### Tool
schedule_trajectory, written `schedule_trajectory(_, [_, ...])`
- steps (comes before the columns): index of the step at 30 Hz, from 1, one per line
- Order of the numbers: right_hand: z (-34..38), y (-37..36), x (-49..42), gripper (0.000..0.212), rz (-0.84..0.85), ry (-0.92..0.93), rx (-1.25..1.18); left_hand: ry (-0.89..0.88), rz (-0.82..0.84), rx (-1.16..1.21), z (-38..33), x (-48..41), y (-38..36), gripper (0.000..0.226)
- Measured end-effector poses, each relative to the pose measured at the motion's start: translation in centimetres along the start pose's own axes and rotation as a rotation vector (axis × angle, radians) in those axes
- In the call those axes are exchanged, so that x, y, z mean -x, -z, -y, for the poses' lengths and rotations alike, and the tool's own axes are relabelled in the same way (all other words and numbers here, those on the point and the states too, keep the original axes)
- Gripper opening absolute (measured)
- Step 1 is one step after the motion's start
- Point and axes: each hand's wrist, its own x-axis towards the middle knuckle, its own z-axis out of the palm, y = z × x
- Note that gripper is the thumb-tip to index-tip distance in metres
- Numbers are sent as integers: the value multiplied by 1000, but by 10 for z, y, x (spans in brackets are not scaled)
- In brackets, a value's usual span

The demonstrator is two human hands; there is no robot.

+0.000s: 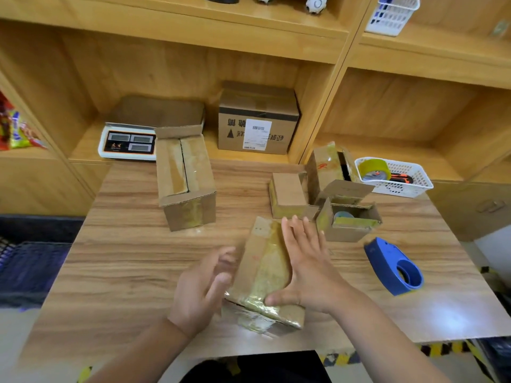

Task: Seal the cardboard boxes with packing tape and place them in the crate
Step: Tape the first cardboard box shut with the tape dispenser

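1. The right hand (309, 272) lies flat on top of the box (264, 272), fingers straight and spread, thumb stretched along the near end.
2. The left hand (201, 283) is blurred; its fingers are loose and nearly straight at the box's left side, gripping nothing. I cannot tell whether they touch it.
3. The box is shut, with yellowish tape over its top and near end. It stands on the tabletop (124, 258) at the middle of the near edge.
4. A blue tape dispenser (392, 266) lies by the right edge, apart from the box.
5. Just beyond the right hand's fingertips stand a small box (289, 194), closed, and an open box (348, 225) with a roll inside.
6. A tall box (325, 167) stands behind them near the far right corner, beside a white basket (414, 186) holding a tape roll (374, 168).
7. A big box (185, 178), end flaps up, stands toward the far left corner.
8. On the shelf behind are a scale (128, 142) and a labelled carton (257, 123).
9. A dark crate (30, 266) sits off the left edge.
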Motion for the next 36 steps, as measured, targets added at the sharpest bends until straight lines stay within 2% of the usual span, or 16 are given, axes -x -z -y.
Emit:
schedule_trajectory(1, [-1, 1, 0, 142, 9, 8, 6, -67, 49, -92, -8, -12, 0, 62])
schedule_trajectory(2, [-1, 2, -2, 142, 13, 12, -13, -135, 152, -202, -15, -23, -1, 70])
schedule_trajectory(4, [-3, 5, -6, 143, -21, 4, -78, -245, 406, -413, -21, -47, -3, 98])
schedule_trajectory(6, [-8, 9, -13, 135, -91, -29, -153, -291, 598, -554, -20, -66, -6, 120])
schedule_trajectory(9, [-15, 14, -22, 109, -168, -19, -225, -298, 732, -623, -14, -91, -13, 133])
schedule_trajectory(12, [-20, 16, -31, 78, -227, 7, -352, -264, 798, -620, -11, -113, -23, 136])
schedule_trajectory(16, [-23, 14, -41, 50, -285, -38, -532, -174, 789, -484, -11, -129, -30, 118])
schedule_trajectory(22, [-24, 7, -50, 18, -402, -117, -741, -79, 616, -142, -6, -135, -39, 47])
schedule_trajectory(26, [-22, 7, -54, 6, -436, -174, -795, -22, 519, -29, -8, -136, -44, 22])
schedule_trajectory(28, [-19, 7, -53, 9, -448, -186, -723, -8, 491, -4, -8, -135, -46, 16])
schedule_trajectory(29, [-17, 6, -51, 17, -445, -178, -642, -8, 482, 2, -8, -135, -46, 14])
schedule_trajectory(30, [-14, 6, -46, 35, -419, -166, -534, -5, 473, 9, -8, -134, -47, 12])
schedule_trajectory(33, [-4, 3, -30, 110, -200, -90, -176, 39, 435, 58, -9, -134, -48, 14])
schedule_trajectory(34, [-3, 2, -27, 124, -138, -75, -83, 50, 421, 65, -10, -134, -49, 16])
schedule_trajectory(36, [-3, 2, -26, 131, -82, -80, -9, 63, 404, 62, -10, -133, -50, 20])
